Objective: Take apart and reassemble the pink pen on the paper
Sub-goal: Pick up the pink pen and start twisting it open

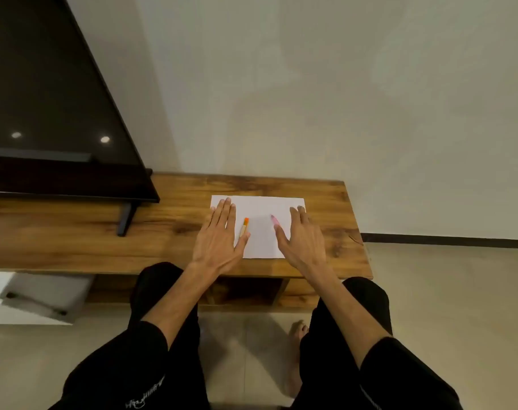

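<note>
A white sheet of paper [259, 216] lies on the wooden table [169, 229]. The pink pen [274, 220] lies on the paper's right half, its lower part hidden under my right thumb. My right hand [300, 236] rests flat and open over the paper's right edge, just right of the pink pen. An orange pen [245, 226] lies on the left half, beside my left thumb. My left hand [219, 236] lies flat and open over the paper's left edge. Neither hand holds anything.
A black television [53, 119] on a stand [126, 220] occupies the table's left part. A pale wall rises behind the table. My knees in black clothing sit below the table's front edge, with tiled floor to the right.
</note>
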